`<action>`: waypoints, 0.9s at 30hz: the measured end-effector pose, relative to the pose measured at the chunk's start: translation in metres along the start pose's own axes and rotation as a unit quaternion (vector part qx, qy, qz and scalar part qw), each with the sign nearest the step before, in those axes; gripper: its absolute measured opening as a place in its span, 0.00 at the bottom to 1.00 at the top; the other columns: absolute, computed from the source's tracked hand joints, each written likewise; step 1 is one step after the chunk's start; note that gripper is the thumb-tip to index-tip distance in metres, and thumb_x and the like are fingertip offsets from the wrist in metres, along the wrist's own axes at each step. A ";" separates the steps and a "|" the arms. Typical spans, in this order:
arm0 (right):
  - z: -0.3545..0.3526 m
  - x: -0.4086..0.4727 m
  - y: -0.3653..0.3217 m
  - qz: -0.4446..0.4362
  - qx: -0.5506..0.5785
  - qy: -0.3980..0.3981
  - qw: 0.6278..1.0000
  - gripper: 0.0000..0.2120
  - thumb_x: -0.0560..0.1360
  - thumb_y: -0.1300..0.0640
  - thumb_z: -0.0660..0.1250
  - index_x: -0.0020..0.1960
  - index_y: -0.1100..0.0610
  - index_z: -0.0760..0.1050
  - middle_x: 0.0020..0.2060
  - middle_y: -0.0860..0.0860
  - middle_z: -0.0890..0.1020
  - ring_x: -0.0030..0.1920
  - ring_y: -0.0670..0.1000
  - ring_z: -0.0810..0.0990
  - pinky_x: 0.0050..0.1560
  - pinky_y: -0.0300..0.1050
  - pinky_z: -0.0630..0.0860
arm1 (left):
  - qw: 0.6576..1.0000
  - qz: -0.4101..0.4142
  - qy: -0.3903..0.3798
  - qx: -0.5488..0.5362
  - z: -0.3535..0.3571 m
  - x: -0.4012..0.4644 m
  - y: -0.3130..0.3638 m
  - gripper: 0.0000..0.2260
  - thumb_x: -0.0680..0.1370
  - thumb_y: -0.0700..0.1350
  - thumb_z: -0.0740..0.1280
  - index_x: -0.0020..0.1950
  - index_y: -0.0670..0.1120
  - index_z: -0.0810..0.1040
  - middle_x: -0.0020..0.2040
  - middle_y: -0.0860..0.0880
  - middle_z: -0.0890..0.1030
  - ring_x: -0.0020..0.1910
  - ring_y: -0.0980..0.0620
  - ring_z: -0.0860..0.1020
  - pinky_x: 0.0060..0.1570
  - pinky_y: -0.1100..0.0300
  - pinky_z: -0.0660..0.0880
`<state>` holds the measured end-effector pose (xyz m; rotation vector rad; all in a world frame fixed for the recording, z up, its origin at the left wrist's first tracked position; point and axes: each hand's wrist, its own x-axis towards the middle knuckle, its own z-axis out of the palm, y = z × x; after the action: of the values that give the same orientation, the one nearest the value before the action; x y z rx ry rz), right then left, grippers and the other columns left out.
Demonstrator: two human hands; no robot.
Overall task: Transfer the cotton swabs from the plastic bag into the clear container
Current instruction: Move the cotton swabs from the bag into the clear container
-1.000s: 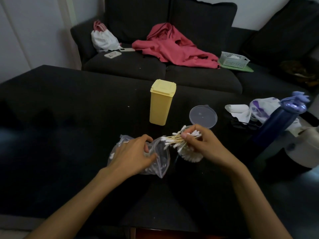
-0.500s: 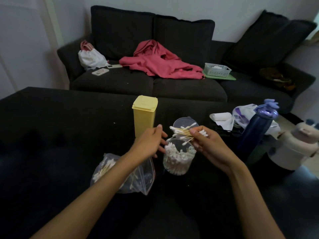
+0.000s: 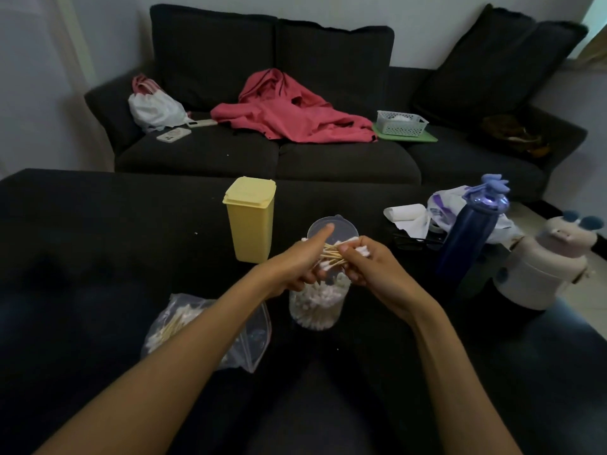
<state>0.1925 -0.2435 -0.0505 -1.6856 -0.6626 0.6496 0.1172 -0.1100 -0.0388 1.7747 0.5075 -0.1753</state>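
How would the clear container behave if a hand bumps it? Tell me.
The clear container probably tips easily: it stands upright, taller than wide. Packed only with cotton swabs, it is likely light and would slide on the dark table.

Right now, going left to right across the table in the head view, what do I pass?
Plastic bag → yellow box → clear container, with both hands holding a swab bundle above it → blue bottle → cream bottle.

Both forearms forward, left hand (image 3: 297, 262) and right hand (image 3: 371, 269) together, fingers curled, left thumb up.
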 end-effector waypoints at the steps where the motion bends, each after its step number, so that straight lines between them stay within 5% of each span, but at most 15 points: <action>1: 0.000 0.000 0.000 -0.001 -0.003 0.000 1.000 0.06 0.80 0.56 0.59 0.53 0.56 0.73 0.35 0.49 0.76 0.29 0.40 0.73 0.32 0.34 0.69 | 1.000 0.009 0.012 -0.005 0.003 0.001 0.000 0.22 0.80 0.63 0.50 0.42 0.48 0.72 0.30 0.52 0.69 0.27 0.58 0.63 0.26 0.65 0.59; 10: 0.013 0.004 0.001 0.014 0.128 0.010 0.992 0.12 0.80 0.55 0.53 0.47 0.57 0.74 0.33 0.52 0.73 0.29 0.45 0.69 0.32 0.37 0.65 | 0.970 0.126 0.204 -0.035 0.021 0.010 -0.013 0.17 0.81 0.53 0.57 0.47 0.43 0.80 0.39 0.45 0.80 0.37 0.51 0.77 0.39 0.57 0.70; 13: 0.023 0.003 -0.002 0.028 0.096 0.106 0.989 0.18 0.79 0.43 0.56 0.45 0.56 0.76 0.32 0.49 0.76 0.29 0.44 0.72 0.29 0.35 0.67 | 0.967 0.153 0.202 -0.010 0.026 0.009 -0.015 0.16 0.81 0.53 0.58 0.47 0.43 0.79 0.43 0.42 0.82 0.43 0.45 0.80 0.44 0.53 0.74; 16: 0.028 0.006 0.002 -0.005 0.086 0.217 0.972 0.15 0.78 0.45 0.60 0.43 0.56 0.75 0.37 0.49 0.80 0.39 0.45 0.79 0.34 0.35 0.71 | 0.971 0.161 0.178 -0.019 0.029 0.008 -0.011 0.14 0.80 0.52 0.59 0.52 0.44 0.78 0.46 0.45 0.82 0.47 0.49 0.81 0.50 0.55 0.76; 21: 0.029 0.006 0.000 -0.029 0.087 0.217 0.972 0.14 0.77 0.45 0.62 0.52 0.56 0.74 0.46 0.51 0.79 0.44 0.46 0.78 0.35 0.34 0.70 | 0.977 0.162 0.127 -0.056 0.017 -0.002 -0.003 0.09 0.80 0.49 0.60 0.44 0.48 0.76 0.38 0.51 0.79 0.32 0.63 0.77 0.29 0.71 0.69; 24: 0.033 0.006 0.000 -0.054 0.059 0.227 0.971 0.13 0.77 0.46 0.61 0.48 0.56 0.74 0.42 0.50 0.79 0.41 0.45 0.79 0.35 0.34 0.70 | 0.986 0.107 0.106 -0.078 0.013 -0.004 -0.003 0.11 0.80 0.52 0.60 0.49 0.47 0.77 0.39 0.51 0.77 0.36 0.58 0.74 0.34 0.64 0.66; 27: 0.031 0.003 0.000 -0.067 0.035 0.232 0.970 0.10 0.78 0.49 0.62 0.43 0.55 0.70 0.40 0.50 0.78 0.38 0.44 0.79 0.32 0.33 0.71 | 0.984 0.049 0.081 -0.148 0.006 -0.008 -0.005 0.14 0.79 0.54 0.59 0.44 0.47 0.77 0.32 0.52 0.73 0.28 0.58 0.68 0.26 0.66 0.62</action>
<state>0.1725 -0.2205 -0.0565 -1.6326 -0.4068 0.1653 0.1087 -0.1168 -0.0414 1.5236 0.5312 0.1110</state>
